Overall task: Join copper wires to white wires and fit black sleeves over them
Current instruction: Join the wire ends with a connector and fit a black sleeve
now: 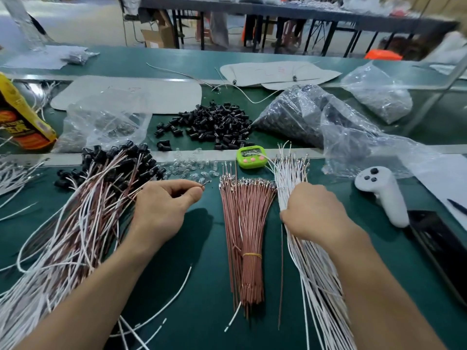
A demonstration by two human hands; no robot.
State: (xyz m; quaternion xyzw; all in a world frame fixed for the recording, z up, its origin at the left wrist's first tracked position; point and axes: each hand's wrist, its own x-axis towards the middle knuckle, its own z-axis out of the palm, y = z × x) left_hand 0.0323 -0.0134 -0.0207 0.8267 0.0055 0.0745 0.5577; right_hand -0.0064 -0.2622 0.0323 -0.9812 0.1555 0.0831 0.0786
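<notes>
You are well into the job: a big finished pile (96,198) of joined, sleeved wires lies at 9 o'clock. Much is left, I judge. The copper wires (246,223) at 6 and white wires (290,173) at 4 are thick bundles, with loose sleeves (214,125) heaped at 12. Your left hand (164,208) pinches a thin wire end (205,183). Your right hand (313,210) curls into the white wires, gripping some.

Bare mat (199,261) open between my left hand (161,205) and the copper bundle (249,223), white wires (290,173) packed just right of it under my right hand (313,213), joined pile (96,203) crowding my far left, sleeves (214,125) and timer (251,156) ahead, controller (381,190) far right.
</notes>
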